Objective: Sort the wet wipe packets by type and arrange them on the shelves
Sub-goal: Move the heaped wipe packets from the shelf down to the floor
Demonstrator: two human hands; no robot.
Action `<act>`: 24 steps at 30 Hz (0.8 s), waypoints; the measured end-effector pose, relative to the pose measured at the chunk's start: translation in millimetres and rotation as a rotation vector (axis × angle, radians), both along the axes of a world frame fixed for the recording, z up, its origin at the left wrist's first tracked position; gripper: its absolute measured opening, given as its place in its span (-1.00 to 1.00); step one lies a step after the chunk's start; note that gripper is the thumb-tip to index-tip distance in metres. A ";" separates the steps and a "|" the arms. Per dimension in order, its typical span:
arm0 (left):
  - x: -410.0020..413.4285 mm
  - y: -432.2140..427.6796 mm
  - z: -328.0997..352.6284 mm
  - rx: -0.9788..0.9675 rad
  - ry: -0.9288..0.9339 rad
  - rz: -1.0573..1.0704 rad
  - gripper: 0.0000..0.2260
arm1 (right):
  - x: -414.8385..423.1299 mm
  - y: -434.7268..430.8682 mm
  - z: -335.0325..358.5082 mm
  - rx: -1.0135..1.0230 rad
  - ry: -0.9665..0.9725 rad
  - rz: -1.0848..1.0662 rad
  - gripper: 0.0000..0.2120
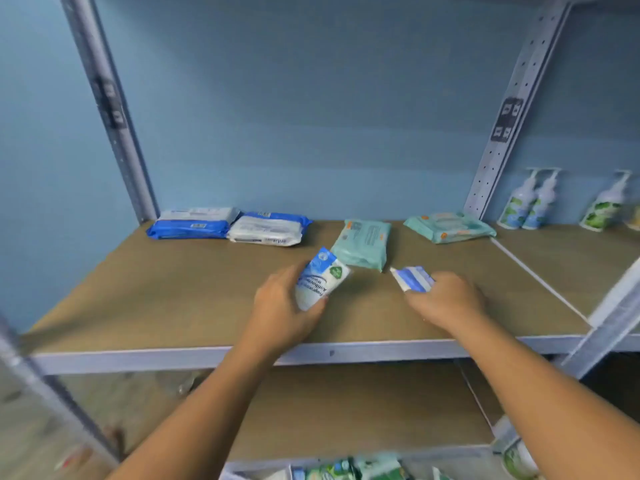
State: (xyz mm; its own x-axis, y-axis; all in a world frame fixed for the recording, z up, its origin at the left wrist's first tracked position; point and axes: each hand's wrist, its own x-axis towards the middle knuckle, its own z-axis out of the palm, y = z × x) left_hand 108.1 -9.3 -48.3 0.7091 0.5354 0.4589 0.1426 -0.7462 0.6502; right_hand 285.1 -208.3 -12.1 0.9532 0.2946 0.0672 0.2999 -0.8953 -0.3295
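Blue-walled shelving holds a brown board shelf (173, 289), with blue and white wipe packs (194, 225) lying rear left and two teal wipe packs (364, 247) toward the right. Above its middle, the left hand (280, 306) curls round a tilted white-and-blue wipe packet (320, 277), while the right hand (450, 299) clasps a smaller blue-and-white packet (414, 278).

blue wall (311, 98), brown shelf (173, 292), 2 teal packets (363, 242)

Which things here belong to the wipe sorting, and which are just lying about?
Job: antibacterial wipes packet in left hand; blue-striped packet in right hand; blue-and-white packs, back left; teal packs.
Lying about: pump bottles, neighbouring shelf.
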 end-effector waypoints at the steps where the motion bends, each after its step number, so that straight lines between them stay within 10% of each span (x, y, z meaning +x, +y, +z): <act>1: -15.4 -8.6 0.1 -0.005 -0.004 -0.003 -0.46 | -16.0 -8.8 -0.2 0.073 0.002 0.028 -0.64; 12: -172.4 -108.6 -90.7 -0.423 0.262 0.034 -0.56 | -162.1 -77.3 -71.1 0.349 -0.027 0.151 -0.77; 24: -189.3 -172.5 -234.7 -0.355 0.858 0.151 -0.37 | -213.1 -137.6 -191.7 -0.167 0.479 0.069 -0.46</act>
